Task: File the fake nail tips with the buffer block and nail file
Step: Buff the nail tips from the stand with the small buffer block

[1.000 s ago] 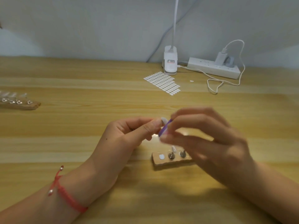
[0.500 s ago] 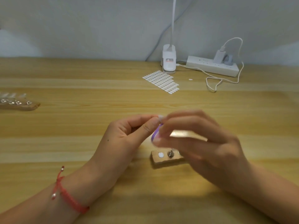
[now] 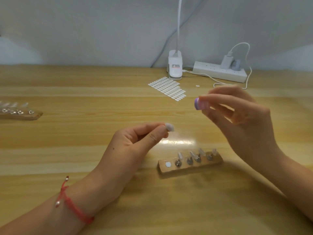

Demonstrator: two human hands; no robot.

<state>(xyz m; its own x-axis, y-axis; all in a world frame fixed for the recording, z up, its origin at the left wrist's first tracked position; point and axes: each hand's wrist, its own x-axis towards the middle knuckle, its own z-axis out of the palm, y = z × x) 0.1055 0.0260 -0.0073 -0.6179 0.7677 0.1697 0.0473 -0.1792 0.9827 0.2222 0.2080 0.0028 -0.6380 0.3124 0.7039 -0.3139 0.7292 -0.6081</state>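
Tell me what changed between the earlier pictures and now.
The right hand lifted the purple nail file up and to the right, off the nail tip, so the two are now apart. That uncovered the rest of the wooden holder. The left hand stayed put, still pinching the nail tip; the right hand still grips the file.

This looks like a small nail-craft workstation at a desk, not a full salon. A pale wooden tabletop (image 3: 67,92) runs up to a plain white wall (image 3: 84,31). At the back stand a clip-on desk lamp (image 3: 175,68) and a power strip (image 3: 218,72). A sheet of adhesive tabs (image 3: 167,89) lies nearby. Two wooden holders (image 3: 191,167) carry clear nail tips (image 3: 201,152) on metal stands.
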